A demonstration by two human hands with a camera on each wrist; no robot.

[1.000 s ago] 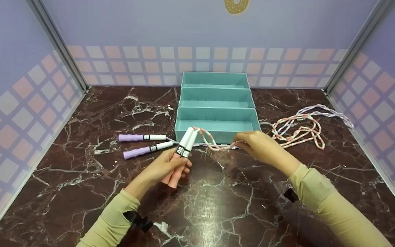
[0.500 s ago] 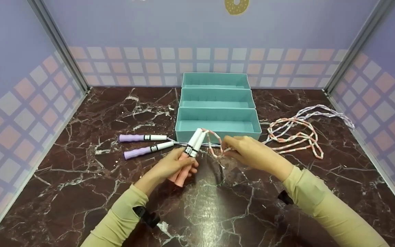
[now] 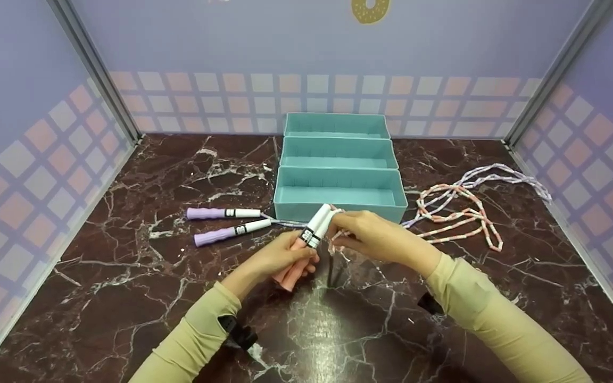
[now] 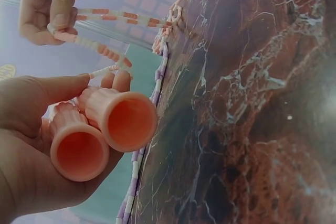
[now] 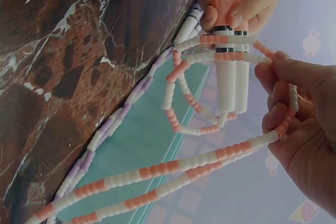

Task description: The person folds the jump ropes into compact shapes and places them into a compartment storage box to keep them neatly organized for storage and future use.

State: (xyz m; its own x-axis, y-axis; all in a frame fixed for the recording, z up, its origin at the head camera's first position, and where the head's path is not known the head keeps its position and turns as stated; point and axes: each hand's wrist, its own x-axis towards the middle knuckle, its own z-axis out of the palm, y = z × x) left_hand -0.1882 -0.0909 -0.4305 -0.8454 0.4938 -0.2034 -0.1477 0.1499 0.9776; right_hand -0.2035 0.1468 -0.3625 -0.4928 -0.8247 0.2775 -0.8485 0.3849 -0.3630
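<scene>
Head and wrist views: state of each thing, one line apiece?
Coral handles: side by side, raised, held by the left grip.
Coral-white rope: looped, held by the right grip; remainder lies loosely coiled.
Purple handles: lying slightly splayed, unheld.
Purple-white rope: lying unheld, looped toward the right.
Teal bins: lined up, open-topped.

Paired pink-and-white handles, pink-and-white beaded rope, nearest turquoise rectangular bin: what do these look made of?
Handles: probably moulded plastic, satin; smooth white upper halves, hollow and flared at the pink ends.
Beaded rope: likely plastic beads, soft sheen; short ribbed segments, angular bends. Whatever threads them is hidden.
Turquoise bin: seemingly matte plastic, judging by even colour and thin rim; coated card remains possible.
</scene>
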